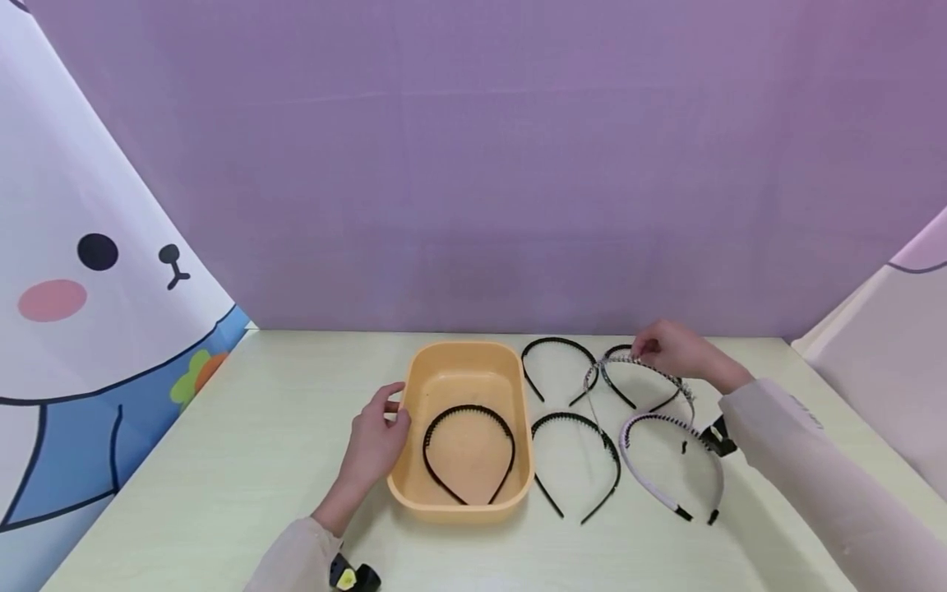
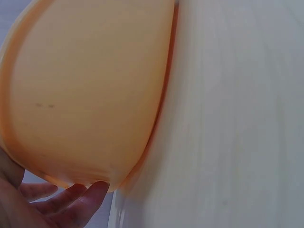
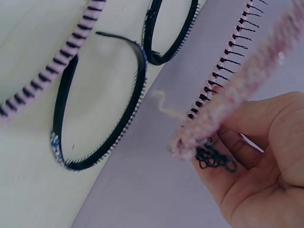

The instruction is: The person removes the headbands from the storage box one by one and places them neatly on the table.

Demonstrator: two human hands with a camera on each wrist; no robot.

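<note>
My left hand [image 1: 375, 440] holds the left side of a pale orange plastic tray [image 1: 460, 515], fingertips against its outer wall in the left wrist view. Inside the tray lies a black toothed headband [image 1: 469, 408]. Over to the right, my right hand [image 1: 679, 352] pinches a fuzzy pink-and-white headband [image 3: 232, 107] by its arch, thumb and fingers meeting around it in the right wrist view. This one is raised above the table, its ends pointing toward me. Beneath it is a lilac headband [image 1: 644, 483] with black teeth, lying flat.
Between tray and right hand, two black headbands [image 1: 558, 339] [image 1: 565, 416] lie one behind the other. Another black headband with shiny beads [image 3: 56, 147] lies behind the held one. A purple backdrop [image 1: 473, 205] rises at the table's [image 1: 296, 395] far edge.
</note>
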